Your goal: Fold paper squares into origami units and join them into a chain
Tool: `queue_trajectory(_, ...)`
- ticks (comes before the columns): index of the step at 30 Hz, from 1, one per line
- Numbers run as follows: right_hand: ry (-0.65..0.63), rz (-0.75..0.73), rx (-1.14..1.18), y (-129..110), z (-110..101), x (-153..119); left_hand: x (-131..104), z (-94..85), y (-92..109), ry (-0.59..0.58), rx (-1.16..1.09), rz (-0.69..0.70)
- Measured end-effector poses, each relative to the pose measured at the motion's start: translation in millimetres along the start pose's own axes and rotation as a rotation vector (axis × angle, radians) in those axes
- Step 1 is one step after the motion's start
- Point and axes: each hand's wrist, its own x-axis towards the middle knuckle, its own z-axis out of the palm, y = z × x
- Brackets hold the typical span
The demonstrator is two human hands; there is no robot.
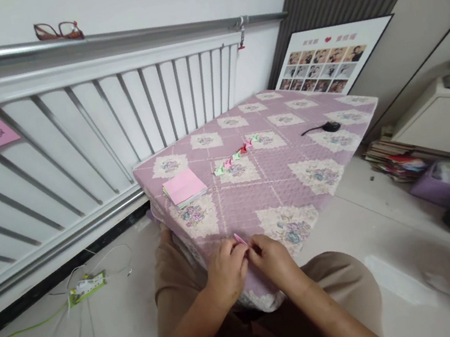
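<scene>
Through the head camera I find the small piece of pink paper (240,239) over the near end of the table (276,175), between my two hands; whether it touches the surface I cannot tell. My left hand (226,267) is closed on it from the left, with the fingers bent, and my right hand (273,259) pinches it from the right, although the knuckles cover a part of this grip. I believe that both hands are used because so small and thin a thing needs steadying from two sides. Farther and to the left lies a pile of square papers (185,187), pink on top, apparently put aside to be easy to reach, but not under the hands. Beyond it, a little to the right, a row of folded paper pieces (237,156) in green, pink and red runs obliquely, perhaps lined up to be kept in order. Far to the right, a black object with a thin handle (331,126) lies well apart from the papers. Behind the table on the left is the white radiator (155,105), and eyeglasses (72,31) rest on the pipe (140,34) above, probably for safety
</scene>
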Motion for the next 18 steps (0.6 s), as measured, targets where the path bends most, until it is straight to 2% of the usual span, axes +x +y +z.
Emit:
queue_trajectory(8, -0.058, 0.106, 0.19, -1.6, -3.1, 0.2, 13.7, -19.6, -3.2, -0.245, 0.22, 0.108)
queue_trajectory(14, -0.08, 0.068, 0.13, -2.8, -12.9, 2.3, 15.6, -24.9, -5.9, -0.326, 0.188, 0.217)
queue_trajectory(18, -0.067, 0.022, 0.114, -4.9, -17.2, 3.0, 15.6, -33.8, -8.6, -0.357, 0.183, 0.23)
